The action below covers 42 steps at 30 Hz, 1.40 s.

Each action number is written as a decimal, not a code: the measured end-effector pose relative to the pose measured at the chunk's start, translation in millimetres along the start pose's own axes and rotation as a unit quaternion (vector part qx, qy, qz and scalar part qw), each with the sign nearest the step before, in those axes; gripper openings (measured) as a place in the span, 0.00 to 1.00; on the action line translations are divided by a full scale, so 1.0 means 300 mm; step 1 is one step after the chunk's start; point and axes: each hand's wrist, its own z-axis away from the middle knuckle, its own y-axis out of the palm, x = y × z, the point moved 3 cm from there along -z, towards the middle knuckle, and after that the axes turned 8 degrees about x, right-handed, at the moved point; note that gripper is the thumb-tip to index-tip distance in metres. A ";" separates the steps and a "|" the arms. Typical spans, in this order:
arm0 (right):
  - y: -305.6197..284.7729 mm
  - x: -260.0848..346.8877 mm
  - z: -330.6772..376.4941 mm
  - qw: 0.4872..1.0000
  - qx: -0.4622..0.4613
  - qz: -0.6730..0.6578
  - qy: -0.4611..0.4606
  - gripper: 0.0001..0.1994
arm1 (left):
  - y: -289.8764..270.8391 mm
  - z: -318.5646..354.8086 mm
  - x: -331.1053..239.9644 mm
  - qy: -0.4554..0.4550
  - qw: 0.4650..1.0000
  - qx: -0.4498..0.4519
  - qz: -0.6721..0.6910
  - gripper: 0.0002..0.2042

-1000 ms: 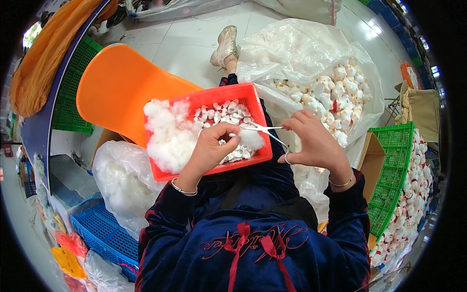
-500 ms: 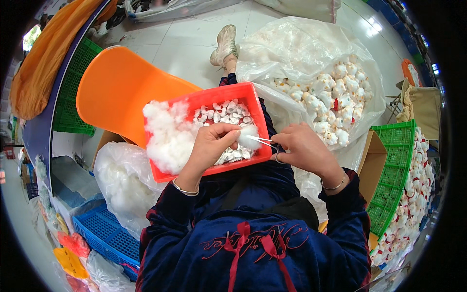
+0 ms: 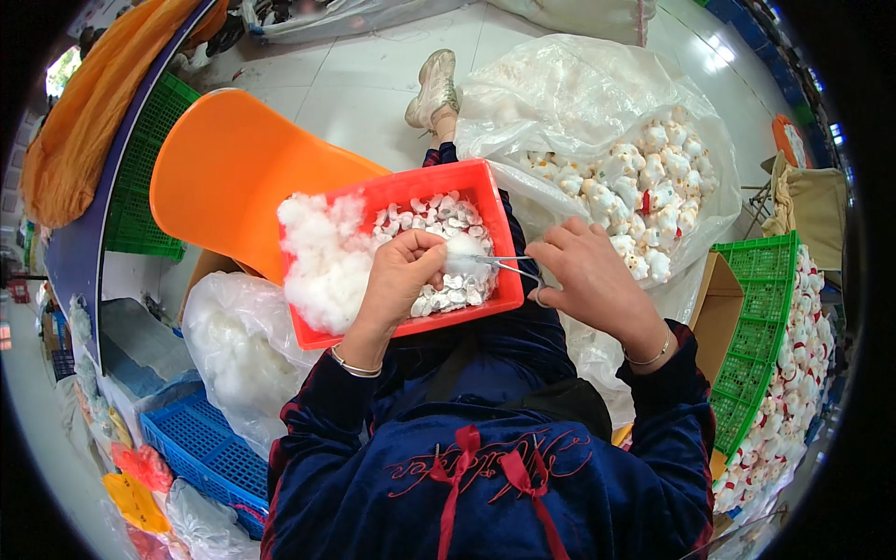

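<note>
In my right hand (image 3: 593, 280) is a slim silver pair of forceps (image 3: 499, 260), with fingers and thumb at its ring handles. Its two shanks spread apart toward that hand, and the narrow end meets a tuft of white stuffing (image 3: 466, 246). My left hand (image 3: 406, 273) pinches at the tuft's left side; whether a small piece lies inside its fingers is hidden. Both hands are over a red tray (image 3: 499, 196) at my lap. A heap of loose white stuffing (image 3: 322, 266) fills the tray's left part, and several small white pieces (image 3: 434, 215) lie to the right.
An orange chair (image 3: 219, 177) stands left of the tray. Ahead right is a clear plastic bag (image 3: 560, 89) of small white plush toys (image 3: 653, 187). A stuffing bag (image 3: 233, 345) and blue crate (image 3: 205, 443) sit at left, a green crate (image 3: 756, 336) at right.
My right hand has shifted slightly, and the forceps' handles are spread wider. The forceps' narrow end now reaches further left across the tuft. My left hand has moved a little left.
</note>
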 end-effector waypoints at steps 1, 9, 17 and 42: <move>0.004 -0.004 -0.003 0.999 0.026 0.010 0.016 0.21 | 0.002 0.005 -0.002 -0.002 1.000 -0.005 0.000 0.05; 0.028 0.003 -0.017 0.996 0.078 -0.036 0.010 0.14 | 0.029 0.012 0.004 0.015 0.998 0.028 -0.051 0.06; -0.023 0.021 0.015 0.996 -0.073 -0.027 -0.041 0.26 | -0.007 0.000 0.019 0.004 0.998 -0.041 0.052 0.02; 0.077 -0.020 -0.022 0.995 0.068 -0.065 -0.022 0.19 | -0.005 0.019 0.033 0.016 0.996 0.000 -0.086 0.06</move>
